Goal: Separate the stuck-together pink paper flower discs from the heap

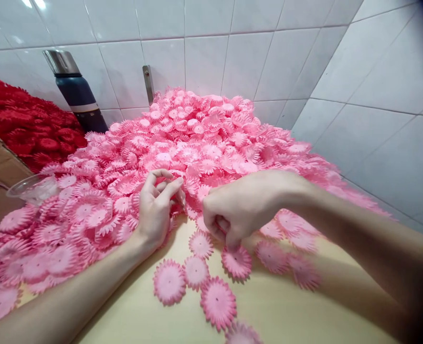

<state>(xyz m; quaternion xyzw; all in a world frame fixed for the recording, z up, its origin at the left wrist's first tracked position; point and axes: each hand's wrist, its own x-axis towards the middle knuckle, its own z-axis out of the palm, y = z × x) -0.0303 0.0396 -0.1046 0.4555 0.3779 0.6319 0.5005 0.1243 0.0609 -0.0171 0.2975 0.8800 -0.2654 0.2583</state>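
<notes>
White glazed tiles [207, 59] line the walls, meeting in a corner to the right, and a small metal bracket [147, 82] is fixed to them behind the pale yellow desk [125, 308]. A great heap of pink scalloped flower discs [204, 126] climbs against the tiles and spreads widely to my left. Beyond its left side are a pile of red flower pieces [28, 126] and a dark blue insulated bottle [78, 95] with a silver cap, tilted in my view. A clear plastic cup [34, 188] lies at the heap's left edge, near a cardboard box [2, 165].

My hands are apart in front of the heap. My left hand [156, 205] is at its front edge, fingers curled and thumb close to them; something pale shows beside the fingertips, but I cannot tell whether I grip it. My right hand [245, 205] bends down, a fingertip at the upper edge of one pink disc [237, 263] on the desk; I cannot tell whether it is pinched. More loose discs [217, 301] lie flat around it, some touching, with the nearest one cut off by the bottom of my view.
</notes>
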